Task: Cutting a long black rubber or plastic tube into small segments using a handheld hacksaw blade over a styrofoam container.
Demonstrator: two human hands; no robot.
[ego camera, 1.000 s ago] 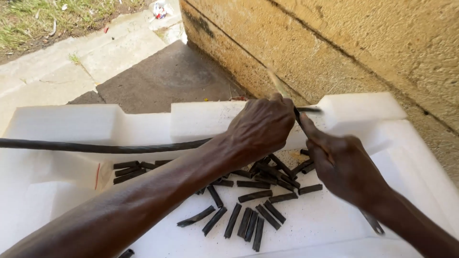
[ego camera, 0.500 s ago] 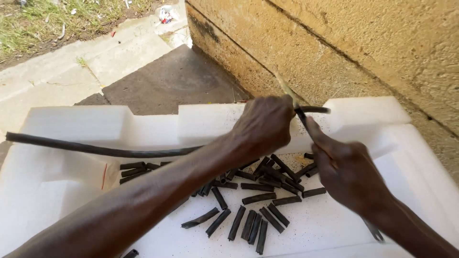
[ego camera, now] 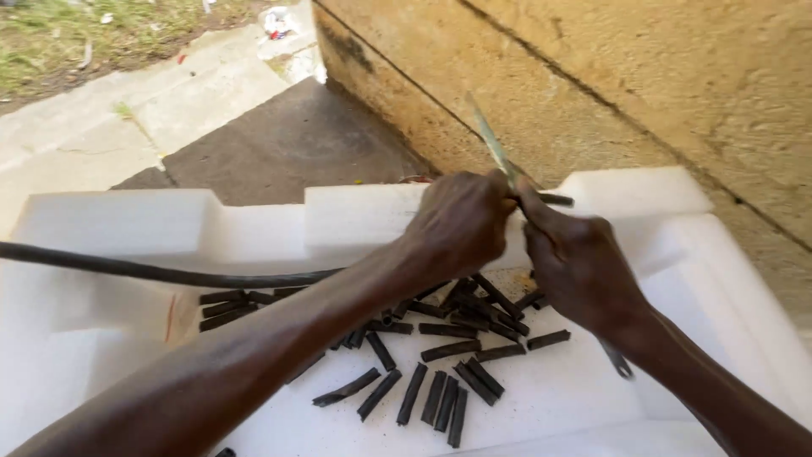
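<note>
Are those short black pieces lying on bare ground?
No, the short black pieces lie in a white foam tray, below the left hand and right hand.

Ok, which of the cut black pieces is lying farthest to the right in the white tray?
The short black piece just below the right hand. It lies alone, tilted slightly, right of the main heap of cut pieces.

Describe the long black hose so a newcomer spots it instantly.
Start at the white foam tray below the tan wall. The hose crosses its left half into the left hand. Unlike the short cut pieces scattered on the tray floor, it is one long, unbroken length.
</note>
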